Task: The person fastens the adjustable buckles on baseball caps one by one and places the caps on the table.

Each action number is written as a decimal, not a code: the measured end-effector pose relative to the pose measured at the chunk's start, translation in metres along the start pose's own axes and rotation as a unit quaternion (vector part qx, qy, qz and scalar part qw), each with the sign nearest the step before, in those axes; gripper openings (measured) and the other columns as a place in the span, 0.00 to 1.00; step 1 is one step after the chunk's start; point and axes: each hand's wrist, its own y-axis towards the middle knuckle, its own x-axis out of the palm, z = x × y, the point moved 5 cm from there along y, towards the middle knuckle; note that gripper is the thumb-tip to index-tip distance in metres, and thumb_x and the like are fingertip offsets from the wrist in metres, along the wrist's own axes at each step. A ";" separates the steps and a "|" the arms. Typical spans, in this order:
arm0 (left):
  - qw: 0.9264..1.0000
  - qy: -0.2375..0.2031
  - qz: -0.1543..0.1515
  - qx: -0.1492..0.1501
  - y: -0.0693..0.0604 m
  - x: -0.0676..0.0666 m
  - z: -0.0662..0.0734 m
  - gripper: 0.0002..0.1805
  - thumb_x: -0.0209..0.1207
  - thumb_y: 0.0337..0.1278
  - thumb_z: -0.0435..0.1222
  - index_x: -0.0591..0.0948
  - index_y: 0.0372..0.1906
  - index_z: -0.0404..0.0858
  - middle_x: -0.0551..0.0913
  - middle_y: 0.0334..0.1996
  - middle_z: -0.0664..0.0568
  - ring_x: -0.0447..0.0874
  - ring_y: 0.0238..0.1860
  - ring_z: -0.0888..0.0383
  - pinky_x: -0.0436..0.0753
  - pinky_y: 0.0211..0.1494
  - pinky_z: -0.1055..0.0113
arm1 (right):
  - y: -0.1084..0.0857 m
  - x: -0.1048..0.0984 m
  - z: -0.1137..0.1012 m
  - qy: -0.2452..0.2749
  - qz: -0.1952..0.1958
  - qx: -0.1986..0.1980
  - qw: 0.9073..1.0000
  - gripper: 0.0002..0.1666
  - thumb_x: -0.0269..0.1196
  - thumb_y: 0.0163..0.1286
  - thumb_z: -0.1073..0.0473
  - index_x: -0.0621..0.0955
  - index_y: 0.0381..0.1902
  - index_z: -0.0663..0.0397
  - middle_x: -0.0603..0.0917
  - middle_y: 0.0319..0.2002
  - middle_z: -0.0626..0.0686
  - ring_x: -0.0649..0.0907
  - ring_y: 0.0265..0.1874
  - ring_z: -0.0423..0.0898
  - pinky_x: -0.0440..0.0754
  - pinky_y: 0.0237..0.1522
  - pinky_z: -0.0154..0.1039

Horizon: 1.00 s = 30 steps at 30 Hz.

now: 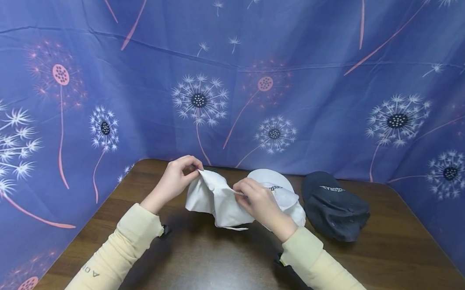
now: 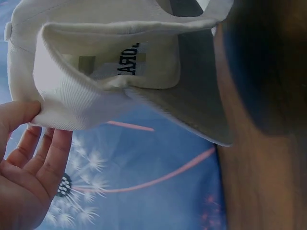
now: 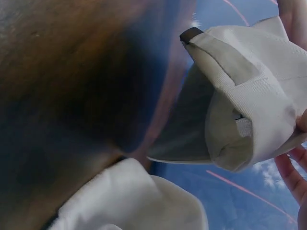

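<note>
A white baseball cap (image 1: 214, 196) hangs above the table between both hands. My left hand (image 1: 177, 175) pinches its left upper part between thumb and fingers. On the other side, my right hand (image 1: 259, 199) pinches the fabric with bent fingers. The left wrist view looks into the cap's opening, with lettering (image 2: 127, 62) inside and a grey-looking brim underside (image 2: 201, 86). In the right wrist view, a strap with a dark end (image 3: 192, 34) shows on the cap's rim. Behind the right hand, a second white cap (image 1: 270, 176) with dark lettering rests on the table, partly hidden.
To the right of the second white cap lies a dark cap (image 1: 333, 214) with light lettering. The brown wooden table (image 1: 218, 267) backs onto a blue cloth (image 1: 236, 75) printed with dandelions, which also hangs at both sides.
</note>
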 end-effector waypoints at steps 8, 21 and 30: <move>1.000 0.009 -0.012 -0.007 -0.014 0.005 -0.025 0.09 0.63 0.50 0.24 0.82 0.30 0.42 0.82 0.32 0.55 0.79 0.33 0.59 0.79 0.34 0.63 | -0.008 0.027 0.002 -0.024 -0.044 -0.016 0.999 0.11 0.64 0.56 0.66 0.79 0.38 0.49 0.81 0.36 0.43 0.80 0.37 0.39 0.80 0.34 0.33; 0.998 0.029 -0.053 0.001 -0.023 0.013 -0.048 0.10 0.65 0.47 0.23 0.82 0.28 0.41 0.83 0.32 0.55 0.81 0.32 0.60 0.79 0.35 0.66 | -0.009 0.047 0.010 -0.052 -0.098 -0.031 0.993 0.12 0.63 0.57 0.65 0.78 0.37 0.44 0.79 0.36 0.42 0.79 0.37 0.40 0.80 0.32 0.34; 0.996 0.044 -0.077 0.027 -0.028 0.020 -0.060 0.12 0.65 0.44 0.21 0.83 0.25 0.42 0.81 0.31 0.55 0.80 0.34 0.60 0.79 0.35 0.66 | -0.015 0.064 0.015 -0.069 -0.141 -0.030 0.987 0.12 0.65 0.57 0.64 0.79 0.37 0.42 0.80 0.37 0.42 0.80 0.38 0.40 0.79 0.32 0.33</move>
